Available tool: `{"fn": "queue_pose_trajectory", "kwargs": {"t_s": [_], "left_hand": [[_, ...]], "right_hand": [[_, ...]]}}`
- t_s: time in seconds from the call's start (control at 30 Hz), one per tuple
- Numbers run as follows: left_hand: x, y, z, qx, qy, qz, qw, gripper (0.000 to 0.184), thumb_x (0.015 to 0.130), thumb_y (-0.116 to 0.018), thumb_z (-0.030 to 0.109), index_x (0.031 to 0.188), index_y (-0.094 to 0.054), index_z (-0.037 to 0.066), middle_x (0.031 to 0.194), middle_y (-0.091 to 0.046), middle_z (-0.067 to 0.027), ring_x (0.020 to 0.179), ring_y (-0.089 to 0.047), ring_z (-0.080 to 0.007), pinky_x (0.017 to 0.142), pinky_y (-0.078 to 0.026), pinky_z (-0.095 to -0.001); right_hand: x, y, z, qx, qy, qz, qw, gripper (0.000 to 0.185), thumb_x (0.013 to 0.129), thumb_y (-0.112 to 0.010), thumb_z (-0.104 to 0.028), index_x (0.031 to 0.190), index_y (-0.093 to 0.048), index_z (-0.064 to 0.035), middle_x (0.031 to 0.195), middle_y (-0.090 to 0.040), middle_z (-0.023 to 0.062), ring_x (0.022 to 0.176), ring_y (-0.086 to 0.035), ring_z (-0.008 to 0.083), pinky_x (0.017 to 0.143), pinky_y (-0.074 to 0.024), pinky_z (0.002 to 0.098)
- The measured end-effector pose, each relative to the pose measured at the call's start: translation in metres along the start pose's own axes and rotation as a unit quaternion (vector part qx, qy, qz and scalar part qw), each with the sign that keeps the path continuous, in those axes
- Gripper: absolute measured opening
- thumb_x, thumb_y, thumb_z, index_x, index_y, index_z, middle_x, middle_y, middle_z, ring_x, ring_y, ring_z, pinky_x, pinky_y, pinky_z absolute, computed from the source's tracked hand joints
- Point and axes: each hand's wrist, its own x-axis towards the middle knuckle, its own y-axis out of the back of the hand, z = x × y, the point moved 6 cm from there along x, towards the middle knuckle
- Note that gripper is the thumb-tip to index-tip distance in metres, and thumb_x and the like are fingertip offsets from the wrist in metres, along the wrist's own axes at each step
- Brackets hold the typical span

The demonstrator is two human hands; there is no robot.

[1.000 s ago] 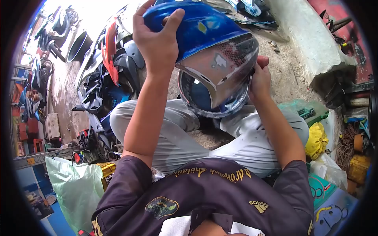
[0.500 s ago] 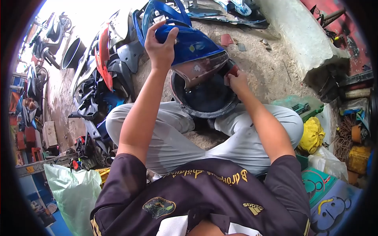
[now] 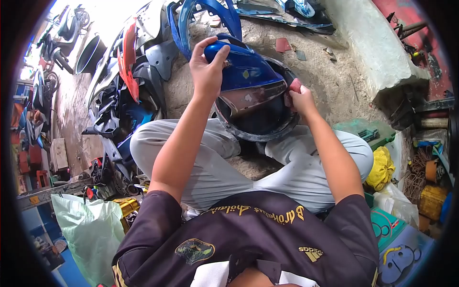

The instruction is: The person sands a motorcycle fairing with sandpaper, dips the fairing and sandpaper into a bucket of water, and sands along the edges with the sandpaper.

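A glossy blue motorcycle body panel (image 3: 251, 71) is tilted over a round black tub (image 3: 260, 137) between my legs. The panel's lower edge is dull, scuffed and brownish-grey. My left hand (image 3: 208, 71) grips the panel's upper left end, thumb on the near face and fingers over the top. At the tub's right rim, my right hand (image 3: 303, 101) pinches a folded red piece (image 3: 295, 86) that looks like sandpaper. What the tub holds is dark and looks like water. The panel hides the tub's upper left side.
Another blue panel (image 3: 180, 28) lies beyond my left hand. A red fairing piece (image 3: 127, 67) and several dark plastic parts are heaped at the left. Red scraps (image 3: 282, 45) dot the concrete floor. A yellow bundle (image 3: 380, 167) and a green bag (image 3: 366, 129) sit by my right knee.
My left hand has brought the blue panel lower and to the right, over the tub. My right hand has shifted slightly right with the red piece. The view has also moved a little.
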Motion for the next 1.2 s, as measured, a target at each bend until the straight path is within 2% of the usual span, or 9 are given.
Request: {"fn": "queue_pose_trajectory", "kwargs": {"t_s": [0.07,0.2,0.3,0.37,0.4,0.63,0.77,0.93,1.2], "left_hand": [[0.018,0.011,-0.044,0.094,0.035,0.008,0.995,0.053,0.095,-0.088,0.012,0.142,-0.065,0.008,0.11,-0.071,-0.007,0.09,-0.067,-0.0116,0.078,-0.056,-0.0284],[-0.001,0.011,-0.049,0.436,-0.222,0.171,0.855,0.051,0.094,-0.086,0.025,0.141,-0.068,0.021,0.133,-0.062,-0.0131,0.129,-0.056,-0.0282,0.111,-0.042,-0.0483],[-0.045,-0.017,-0.042,0.57,-0.446,-0.044,0.689,0.04,0.092,-0.083,0.029,0.13,-0.075,0.023,0.131,-0.063,-0.0069,0.127,-0.057,-0.0292,0.109,-0.04,-0.0476],[-0.068,-0.027,-0.058,0.546,-0.42,-0.181,0.702,0.022,0.087,-0.083,0.028,0.108,-0.081,0.024,0.127,-0.065,-0.0013,0.123,-0.058,-0.026,0.102,-0.043,-0.0459],[-0.071,-0.025,-0.067,0.542,-0.391,-0.219,0.711,0.024,0.086,-0.084,0.027,0.109,-0.081,0.023,0.124,-0.065,-0.0021,0.12,-0.059,-0.0258,0.1,-0.044,-0.0455],[-0.074,-0.03,-0.071,0.589,-0.322,-0.367,0.644,0.042,0.081,-0.085,0.023,0.122,-0.076,0.021,0.116,-0.061,-0.0039,0.11,-0.058,-0.026,0.092,-0.048,-0.0426],[-0.058,-0.025,-0.066,0.599,-0.394,-0.438,0.542,0.043,0.082,-0.081,0.019,0.125,-0.076,0.023,0.119,-0.062,-0.0033,0.113,-0.059,-0.0244,0.092,-0.049,-0.0394],[-0.052,-0.009,-0.072,0.578,-0.344,-0.412,0.615,0.046,0.083,-0.08,0.017,0.128,-0.077,0.022,0.121,-0.061,-0.0045,0.117,-0.059,-0.025,0.101,-0.05,-0.0412],[-0.053,-0.019,-0.068,0.57,-0.335,-0.412,0.627,0.04,0.084,-0.078,0.019,0.124,-0.077,0.022,0.116,-0.06,-0.0029,0.111,-0.058,-0.0244,0.093,-0.049,-0.0397]], "right_hand": [[0.007,-0.003,0.007,-0.063,0.005,0.016,0.998,0.023,0.104,-0.066,-0.016,0.12,-0.071,-0.0011,0.099,-0.076,0.0095,0.086,-0.072,0.0203,0.07,-0.057,0.0394],[0.001,-0.008,0.006,-0.097,-0.021,0.001,0.995,0.023,0.106,-0.064,-0.015,0.123,-0.07,-0.0026,0.099,-0.076,0.0081,0.085,-0.072,0.0202,0.068,-0.0563,0.0386],[0.009,-0.008,0.012,-0.106,-0.001,-0.009,0.994,0.026,0.099,-0.063,-0.01,0.12,-0.075,-0.0016,0.096,-0.078,0.0103,0.083,-0.074,0.0206,0.07,-0.0564,0.0379],[0.01,-0.002,0.008,-0.13,0.016,0.004,0.991,0.026,0.096,-0.062,-0.008,0.115,-0.078,-0.0013,0.094,-0.079,0.0109,0.08,-0.074,0.0197,0.07,-0.0564,0.0377],[0.01,0.002,-0.002,-0.189,0.057,0.008,0.98,0.031,0.092,-0.062,-0.015,0.113,-0.081,-0.0013,0.108,-0.081,0.0251,0.105,-0.079,0.034,0.09,-0.0575,0.0427],[-0.048,-0.033,-0.028,-0.44,0.088,-0.195,0.872,0.032,0.094,-0.067,-0.025,0.119,-0.087,-0.0237,0.119,-0.081,0.019,0.118,-0.076,0.0316,0.103,-0.0565,0.042],[-0.044,-0.077,-0.011,-0.604,0.169,-0.186,0.756,0.034,0.097,-0.063,-0.02,0.123,-0.084,-0.0142,0.125,-0.08,0.0158,0.124,-0.074,0.036,0.109,-0.0553,0.0459],[0.007,-0.128,0.097,-0.592,0.034,-0.331,0.734,0.043,0.097,-0.061,-0.025,0.133,-0.08,-0.0104,0.147,-0.072,0.0141,0.141,-0.066,0.0335,0.122,-0.0425,0.0571],[0.003,-0.15,0.097,-0.668,-0.131,-0.371,0.631,0.052,0.102,-0.058,-0.031,0.15,-0.069,-0.012,0.161,-0.061,0.0156,0.152,-0.054,0.032,0.126,-0.0402,0.0474]]}}
